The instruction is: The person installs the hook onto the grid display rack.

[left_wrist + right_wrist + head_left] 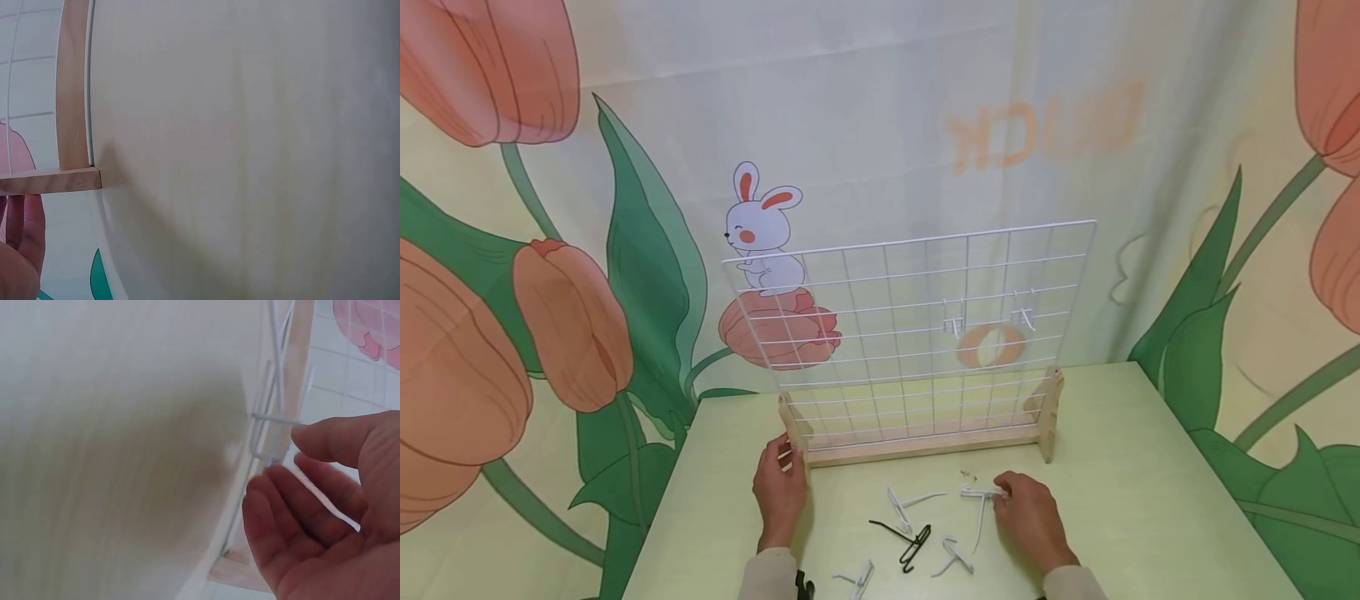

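My right hand [1032,518] pinches a white wire hook [978,492] between thumb and fingers, just above the table. In the right wrist view the hook [275,419] shows its wire frame and long prong in front of the stand. At the other side, my left hand [780,492] rests its fingers against the outer face of the stand's left wooden foot [792,425]. The left wrist view shows those fingertips [32,209] touching the wood; the rest of that hand is partly cut off. A white wire grid panel [910,333] stands upright in the wooden base [925,442].
Two white hooks [953,325] hang on the grid's right half. On the table [722,467] lie a black hook [916,547], several loose white hooks [955,557] and some tiny pieces [967,475] too small to identify. A printed curtain [865,125] hangs behind.
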Available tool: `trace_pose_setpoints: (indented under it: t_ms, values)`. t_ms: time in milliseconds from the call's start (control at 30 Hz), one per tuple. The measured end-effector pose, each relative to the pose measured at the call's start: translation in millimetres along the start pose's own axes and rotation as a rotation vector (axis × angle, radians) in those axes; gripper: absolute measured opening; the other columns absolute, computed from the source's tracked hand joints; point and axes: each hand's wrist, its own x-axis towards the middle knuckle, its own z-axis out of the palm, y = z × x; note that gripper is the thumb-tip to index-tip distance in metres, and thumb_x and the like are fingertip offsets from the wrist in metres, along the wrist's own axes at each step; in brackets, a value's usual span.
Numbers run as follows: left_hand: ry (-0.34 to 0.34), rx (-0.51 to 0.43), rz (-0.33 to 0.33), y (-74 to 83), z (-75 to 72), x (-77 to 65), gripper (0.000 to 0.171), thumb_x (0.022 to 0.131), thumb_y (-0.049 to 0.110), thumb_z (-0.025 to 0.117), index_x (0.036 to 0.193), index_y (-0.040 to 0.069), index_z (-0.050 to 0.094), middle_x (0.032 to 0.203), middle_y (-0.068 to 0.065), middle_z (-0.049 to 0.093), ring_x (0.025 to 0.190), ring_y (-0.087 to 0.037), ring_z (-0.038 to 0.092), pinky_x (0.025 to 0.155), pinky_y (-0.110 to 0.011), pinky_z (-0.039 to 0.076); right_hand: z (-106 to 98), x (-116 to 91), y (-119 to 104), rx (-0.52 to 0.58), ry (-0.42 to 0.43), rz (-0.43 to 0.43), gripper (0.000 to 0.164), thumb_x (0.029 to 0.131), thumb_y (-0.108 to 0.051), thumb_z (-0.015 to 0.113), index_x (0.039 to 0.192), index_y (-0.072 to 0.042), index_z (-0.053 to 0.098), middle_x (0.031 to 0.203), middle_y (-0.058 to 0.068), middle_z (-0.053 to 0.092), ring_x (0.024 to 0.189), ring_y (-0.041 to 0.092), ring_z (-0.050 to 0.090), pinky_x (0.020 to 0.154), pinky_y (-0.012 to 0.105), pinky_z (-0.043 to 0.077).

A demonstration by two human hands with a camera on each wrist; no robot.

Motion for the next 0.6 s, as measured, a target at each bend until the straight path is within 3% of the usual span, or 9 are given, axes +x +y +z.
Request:
trace_pose_setpoints:
  t_ms: [233,600]
  values:
    - [0.019,-0.007,0.026,0.4,0.2,1.8,0.032,0.103,0.013,0.069,0.134,0.010,0.064,0.124,-0.015,0.071,0.111,-0.034,0.075,0.089,-0.050,0.064,-3,-15,-11,-0.028,-0.003,0.036,0.022,0.088,-0.019,0.083,0.105,-0.008,0.078,0.093,0.003,0.075,0.086,0.020,0.070,0.078,0.047,0.058]
    - [0.009,-0.009,0.012,-1.5,0.6,-0.2,0.033,0.103,0.014,0.069,0.136,0.009,0.063,0.127,-0.015,0.071,0.113,-0.035,0.075,0.090,-0.050,0.064,16,-26,-25,-0.028,-0.054,0.033,0.024,0.082,-0.024,0.089,0.098,-0.010,0.078,0.089,-0.002,0.075,0.084,0.018,0.072,0.076,0.043,0.060]
